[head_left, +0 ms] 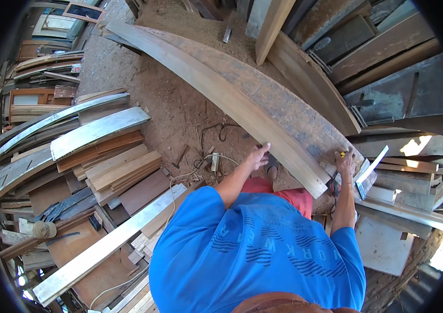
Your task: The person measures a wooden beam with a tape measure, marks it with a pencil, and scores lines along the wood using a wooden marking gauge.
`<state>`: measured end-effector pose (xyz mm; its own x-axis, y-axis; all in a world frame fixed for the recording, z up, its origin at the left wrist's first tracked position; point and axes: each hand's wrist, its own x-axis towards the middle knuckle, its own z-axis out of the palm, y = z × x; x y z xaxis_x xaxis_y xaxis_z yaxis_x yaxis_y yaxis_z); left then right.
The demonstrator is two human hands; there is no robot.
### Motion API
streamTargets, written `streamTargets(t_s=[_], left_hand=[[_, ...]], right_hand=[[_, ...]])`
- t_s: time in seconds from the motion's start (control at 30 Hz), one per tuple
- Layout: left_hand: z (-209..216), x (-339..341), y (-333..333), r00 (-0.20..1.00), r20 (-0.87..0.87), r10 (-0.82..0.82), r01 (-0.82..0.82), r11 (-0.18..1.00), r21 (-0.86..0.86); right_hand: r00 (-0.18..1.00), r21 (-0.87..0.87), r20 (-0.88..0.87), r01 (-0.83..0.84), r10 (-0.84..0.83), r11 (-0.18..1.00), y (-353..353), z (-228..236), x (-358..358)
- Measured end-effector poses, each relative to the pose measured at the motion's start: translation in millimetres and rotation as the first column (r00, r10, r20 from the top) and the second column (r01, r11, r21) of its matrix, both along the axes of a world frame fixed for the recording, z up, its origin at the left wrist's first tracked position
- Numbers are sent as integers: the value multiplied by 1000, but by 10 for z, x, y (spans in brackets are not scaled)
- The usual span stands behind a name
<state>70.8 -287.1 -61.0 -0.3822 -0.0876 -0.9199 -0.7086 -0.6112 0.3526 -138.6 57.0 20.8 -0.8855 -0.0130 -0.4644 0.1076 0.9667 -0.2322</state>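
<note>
Your long wooden board lies along the near long edge of the weathered bench, running from the far left corner down to the right end. The step in hand looks like steadying and lining up that board near its right end.

Your left hand is at the board's near edge, thumb up against it; I cannot tell whether its fingers grip underneath. Your right hand is by the bench's right end, fingers drawn narrow and apparently holding a small yellow item — too small to identify. A try square with a blue stock sits just beyond that hand, at the bench's right corner.

The next move would call for a firm left hand — the board lies so near the edge that it could slip — and a careful right hand beside the square.

As for containers, I cannot make out any; the lumber at your left lies in an open stack of boards, with a hammer on the ground beside it.
</note>
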Motion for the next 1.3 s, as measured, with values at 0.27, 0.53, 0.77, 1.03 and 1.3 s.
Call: streamTargets(t_s=[0.27,0.53,0.77,1.03,1.3], left_hand=[[51,-271,186,833,-307,460,-386,881,274],[66,145,125,850,-244,466,-421,881,215],[211,228,193,795,-234,560,-509,825,243],[376,-69,-15,964,-45,263,-243,937,251],[760,-1013,-445,853,-357,381,-299,917,262]], right_hand=[[881,-129,210,-404,424,905,-95,-119,651],[861,-126,294,-396,416,909,-415,-15,969],[724,-402,460,-346,514,848,-370,-404,1009],[895,-164,241,-345,376,924,-532,630,876],[872,72,-270,-405,409,911,-466,402,780]])
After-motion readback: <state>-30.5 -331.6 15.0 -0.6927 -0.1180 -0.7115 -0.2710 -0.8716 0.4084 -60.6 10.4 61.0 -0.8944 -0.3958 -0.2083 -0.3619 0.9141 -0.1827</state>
